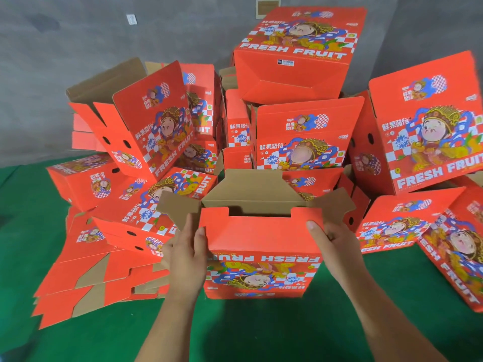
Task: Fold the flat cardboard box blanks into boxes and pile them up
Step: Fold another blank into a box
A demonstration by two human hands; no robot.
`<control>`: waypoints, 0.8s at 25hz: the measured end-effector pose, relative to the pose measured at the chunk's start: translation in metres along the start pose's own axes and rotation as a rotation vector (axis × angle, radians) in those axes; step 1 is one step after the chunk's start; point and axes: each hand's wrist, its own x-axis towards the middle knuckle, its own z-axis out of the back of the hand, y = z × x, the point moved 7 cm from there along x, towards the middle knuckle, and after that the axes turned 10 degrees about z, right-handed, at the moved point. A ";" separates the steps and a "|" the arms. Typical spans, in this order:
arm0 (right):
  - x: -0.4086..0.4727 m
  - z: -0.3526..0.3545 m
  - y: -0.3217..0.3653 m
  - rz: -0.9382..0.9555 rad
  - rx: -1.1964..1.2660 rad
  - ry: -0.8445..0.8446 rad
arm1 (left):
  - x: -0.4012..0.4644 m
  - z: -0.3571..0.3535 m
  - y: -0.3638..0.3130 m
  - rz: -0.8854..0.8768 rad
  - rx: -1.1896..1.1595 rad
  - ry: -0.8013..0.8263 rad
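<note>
You had one red box [261, 246] upside down at centre on the green surface, "FRESH FRUIT" print inverted toward you. Its bottom faced up and was open: brown side flaps splayed out left and right, far flap standing up, near red flap upright. Your left hand [187, 253] gripped its left edge, your right hand [332, 241] its right edge. The pile [300, 105] of folded boxes sat behind and to both sides, some tilted, some on their sides. Flat blanks [86, 283] lay stacked at left.
</note>
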 end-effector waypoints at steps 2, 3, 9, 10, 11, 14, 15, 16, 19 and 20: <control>0.001 -0.003 -0.001 -0.053 0.025 0.013 | -0.001 0.003 -0.002 0.006 0.123 -0.113; 0.001 -0.005 0.002 -0.048 0.017 0.010 | -0.001 0.006 -0.004 0.018 0.129 -0.148; 0.009 -0.019 0.029 0.215 -0.125 0.121 | 0.007 0.000 -0.008 -0.160 0.157 0.049; 0.007 -0.024 0.027 0.234 -0.129 0.122 | 0.007 -0.005 -0.008 -0.191 0.253 0.108; 0.003 -0.029 0.024 0.241 -0.106 0.122 | 0.008 -0.010 -0.009 -0.179 0.332 0.167; -0.008 -0.035 0.013 0.273 -0.028 0.168 | 0.023 -0.023 -0.021 -0.087 0.483 0.197; -0.009 -0.033 0.010 0.287 -0.069 0.207 | 0.028 -0.027 -0.026 -0.077 0.525 0.193; -0.008 -0.031 0.003 0.308 -0.131 0.228 | 0.032 -0.031 -0.030 -0.072 0.540 0.189; -0.010 -0.029 -0.007 0.272 -0.190 0.297 | 0.035 -0.038 -0.029 -0.068 0.633 0.138; -0.010 -0.030 -0.007 0.243 -0.155 0.313 | 0.031 -0.041 -0.024 -0.081 0.630 0.134</control>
